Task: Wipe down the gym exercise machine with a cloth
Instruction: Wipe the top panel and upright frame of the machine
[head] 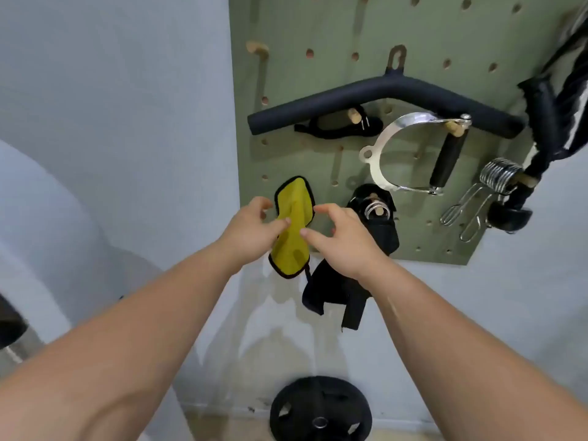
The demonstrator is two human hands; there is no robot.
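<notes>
Two hands meet at a yellow, black-edged cloth (292, 227) against the green pegboard (318, 27): left hand (251, 233) pinching it, right hand (343, 240) spread open.

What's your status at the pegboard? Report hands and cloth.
Left hand pinching yellow cloth against pegboard. Right hand open beside it. Black strap hangs close right.

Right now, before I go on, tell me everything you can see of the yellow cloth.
The yellow cloth is a small soft rag, looks like microfibre, with a dark stitched border. It hangs lengthwise and loosely folded against the lower left part of the green pegboard, its bottom edge dropping just past the board's lower edge onto the pale wall. What it hangs from is hidden. The left hand pinches its middle between thumb and fingers; the right hand is beside it, fingers spread, its thumb tip at the cloth's right edge.
</notes>
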